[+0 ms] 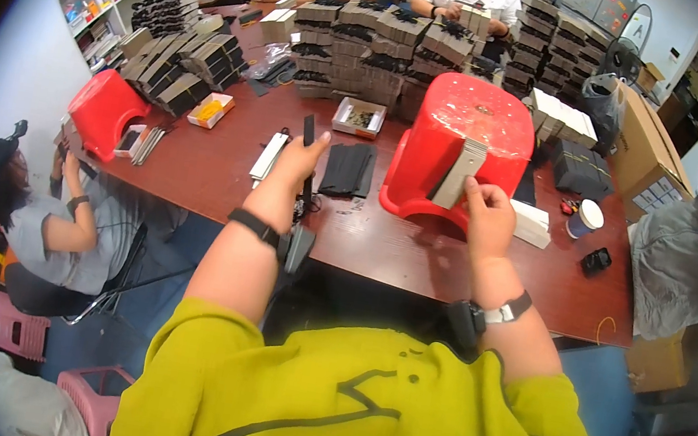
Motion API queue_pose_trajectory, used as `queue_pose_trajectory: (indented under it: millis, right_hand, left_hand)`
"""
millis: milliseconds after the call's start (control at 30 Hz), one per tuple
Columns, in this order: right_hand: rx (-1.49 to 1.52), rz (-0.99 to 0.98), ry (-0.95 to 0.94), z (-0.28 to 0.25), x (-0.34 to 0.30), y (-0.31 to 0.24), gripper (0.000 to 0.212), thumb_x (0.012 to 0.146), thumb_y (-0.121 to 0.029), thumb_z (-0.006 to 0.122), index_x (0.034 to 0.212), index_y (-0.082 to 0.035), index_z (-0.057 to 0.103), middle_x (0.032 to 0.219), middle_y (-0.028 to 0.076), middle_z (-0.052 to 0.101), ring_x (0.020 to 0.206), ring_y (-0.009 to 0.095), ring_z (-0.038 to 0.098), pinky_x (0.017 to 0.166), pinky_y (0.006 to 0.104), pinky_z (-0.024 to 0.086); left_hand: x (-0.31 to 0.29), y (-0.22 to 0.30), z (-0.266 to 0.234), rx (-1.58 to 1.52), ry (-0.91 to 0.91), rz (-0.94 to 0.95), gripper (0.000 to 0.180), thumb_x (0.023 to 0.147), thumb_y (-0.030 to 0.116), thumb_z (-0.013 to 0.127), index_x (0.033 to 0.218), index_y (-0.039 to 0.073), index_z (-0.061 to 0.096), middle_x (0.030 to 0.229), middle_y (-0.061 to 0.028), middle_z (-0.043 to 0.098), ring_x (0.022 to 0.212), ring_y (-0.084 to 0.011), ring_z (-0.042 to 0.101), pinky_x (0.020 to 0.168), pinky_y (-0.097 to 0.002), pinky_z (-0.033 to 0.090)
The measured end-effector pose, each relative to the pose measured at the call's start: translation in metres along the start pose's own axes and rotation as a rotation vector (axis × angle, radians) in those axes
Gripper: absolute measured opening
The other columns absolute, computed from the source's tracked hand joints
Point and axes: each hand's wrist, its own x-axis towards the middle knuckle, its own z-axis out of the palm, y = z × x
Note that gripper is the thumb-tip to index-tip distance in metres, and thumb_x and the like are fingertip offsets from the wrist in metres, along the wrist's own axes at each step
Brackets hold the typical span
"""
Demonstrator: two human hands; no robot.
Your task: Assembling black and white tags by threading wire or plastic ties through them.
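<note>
My left hand (pixel 299 163) is closed around a narrow black strip (pixel 309 130) that sticks up past the fingers; its kind cannot be told. My right hand (pixel 489 222) pinches the edge of a thin stack of grey-beige card strips (pixel 464 171), held tilted in front of a red plastic stool (pixel 484 116) on the table. Between my hands lies a pile of flat black pieces (pixel 347 170). A white bundle of strips (pixel 269 157) lies left of my left hand. To the right of my right hand is a white block of strips (pixel 531 223).
Tall stacks of bundled strips (pixel 348 53) line the far side of the table (pixel 399 249). An open white box (pixel 359 117) holds small metal pieces. A paper cup (pixel 585 219) stands at right; a second red stool (pixel 106 111) lies left. People sit on several sides.
</note>
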Motion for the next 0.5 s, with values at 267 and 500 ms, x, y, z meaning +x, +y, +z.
queue_pose_trajectory:
  millis: [267,500]
  right_hand:
    - [-0.100,0.269,-0.115,-0.048,-0.060,0.073,0.025,0.088,-0.023,0.062,0.076,-0.001,0.060,0.068,0.003,0.059,0.061,0.009,0.052,0.060,0.0235,0.044]
    - [0.256,0.354,-0.204,-0.096,-0.066,0.104,0.012,0.090,-0.014,0.059,0.083,-0.005,0.059,0.071,0.000,0.057,0.063,0.007,0.051,0.061,0.0215,0.043]
  left_hand:
    - [0.088,-0.068,0.022,0.698,0.023,-0.105,0.065,0.080,0.048,0.063,0.116,-0.006,0.057,0.123,-0.0225,0.054,0.105,-0.0375,0.052,0.085,-0.0461,0.043]
    - [0.059,-0.037,0.091,1.149,0.047,-0.170,0.107,0.069,0.078,0.050,0.133,-0.007,0.038,0.135,-0.0208,0.042,0.128,-0.0344,0.033,0.104,-0.0393,0.028]
